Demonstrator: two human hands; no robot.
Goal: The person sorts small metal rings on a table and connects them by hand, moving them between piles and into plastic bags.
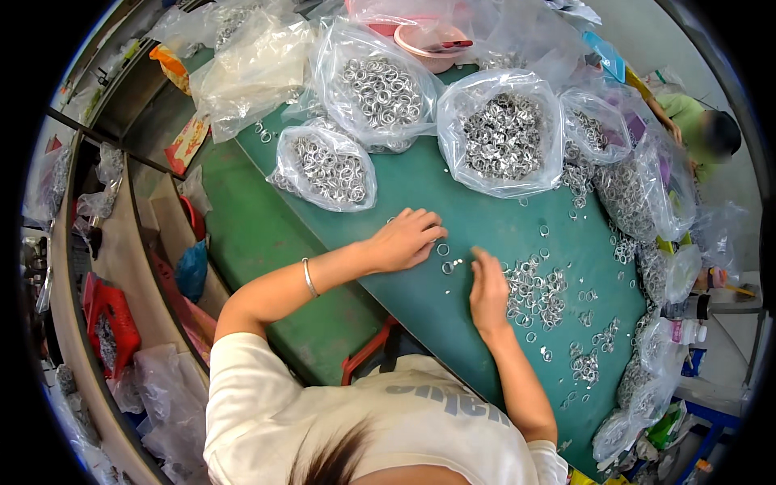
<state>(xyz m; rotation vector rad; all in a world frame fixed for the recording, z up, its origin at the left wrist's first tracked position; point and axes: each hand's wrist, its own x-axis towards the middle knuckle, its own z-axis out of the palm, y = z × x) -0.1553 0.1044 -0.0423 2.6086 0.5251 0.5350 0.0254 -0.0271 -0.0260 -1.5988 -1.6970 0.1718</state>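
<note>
My left hand (408, 239) rests low over the green tabletop (412, 295), its fingers curled together. What they hold, if anything, is hidden. Just off its fingertips lie a metal ring (442, 249) and a second ring (448, 267), with small light-coloured bits beside them. My right hand (487, 295) is to the right of these, its fingertips smeared by motion. Beside it spreads a loose pile of metal rings (537, 291). Beyond my hands stand an open clear bag of small metal pieces (503, 137) and a smaller bag of rings (325, 171).
A larger bag of rings (380, 90) and a pink bowl (424, 58) sit at the back. Several filled bags (626, 194) line the right edge. A person in green (687, 121) is at far right. A red basket (109, 315) stands at the left.
</note>
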